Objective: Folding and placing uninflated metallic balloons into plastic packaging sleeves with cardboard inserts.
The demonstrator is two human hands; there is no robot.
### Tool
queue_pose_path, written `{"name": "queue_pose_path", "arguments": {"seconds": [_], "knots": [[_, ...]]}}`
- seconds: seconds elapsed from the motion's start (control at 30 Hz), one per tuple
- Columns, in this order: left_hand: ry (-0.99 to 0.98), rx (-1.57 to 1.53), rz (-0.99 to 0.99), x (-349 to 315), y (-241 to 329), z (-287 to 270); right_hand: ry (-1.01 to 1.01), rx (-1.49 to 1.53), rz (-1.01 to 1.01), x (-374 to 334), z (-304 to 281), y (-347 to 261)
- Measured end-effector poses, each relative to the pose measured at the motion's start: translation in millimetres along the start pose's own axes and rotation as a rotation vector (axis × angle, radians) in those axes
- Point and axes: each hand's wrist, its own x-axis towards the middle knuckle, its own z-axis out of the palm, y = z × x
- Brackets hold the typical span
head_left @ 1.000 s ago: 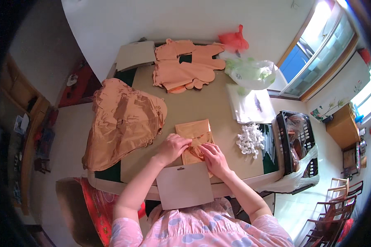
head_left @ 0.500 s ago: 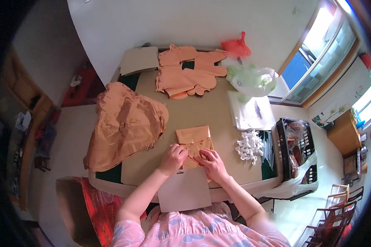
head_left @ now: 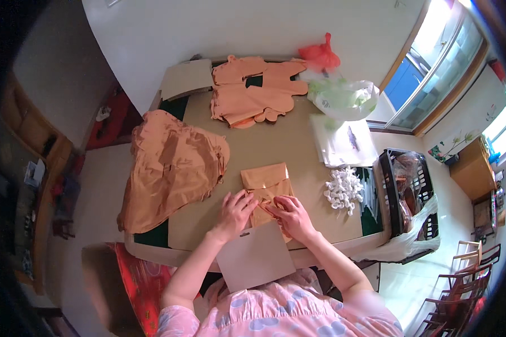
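A copper-coloured foil balloon (head_left: 265, 175), folded into a flat packet, lies at the near middle of the table. My left hand (head_left: 239, 211) is at its left side, thumb and index finger pinching the foil while the other fingers stand loosely apart. From the right, my right hand (head_left: 291, 216) closes its fingers on the foil near the packet's middle. My fingers partly hide what they pinch. Below them a pale card (head_left: 256, 258) with a hanging slot overlaps the packet's near end and reaches over the table edge to my lap.
Flat copper foil balloons lie in a left pile (head_left: 174, 168) and a far pile (head_left: 253, 95), beside stacked cards (head_left: 186, 78). To the right are clear plastic bags (head_left: 346, 143), white ribbon coils (head_left: 343, 188), thin straws (head_left: 369, 194) and a black crate (head_left: 396, 196).
My left hand's fingers have spread a little, while my right hand still pinches the foil. The pale card has tilted slightly. The whole view has shifted a little.
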Motion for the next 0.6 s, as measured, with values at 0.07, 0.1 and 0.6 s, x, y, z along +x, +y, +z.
{"name": "queue_pose_path", "arguments": {"seconds": [0.07, 0.1, 0.6], "knots": [[-0.058, -0.064, -0.047, -1.8, -0.9, 0.9, -0.02, -0.003, -0.001, -0.5, -2.1, -2.0], [-0.056, -0.059, -0.048, -1.2, 0.4, -1.1, -0.017, -0.002, -0.005, -0.6, -1.7, -2.8], [-0.036, -0.034, 0.004, -2.7, 2.9, 8.2, 0.016, -0.003, -0.016, 0.9, 1.3, -1.3]]}}
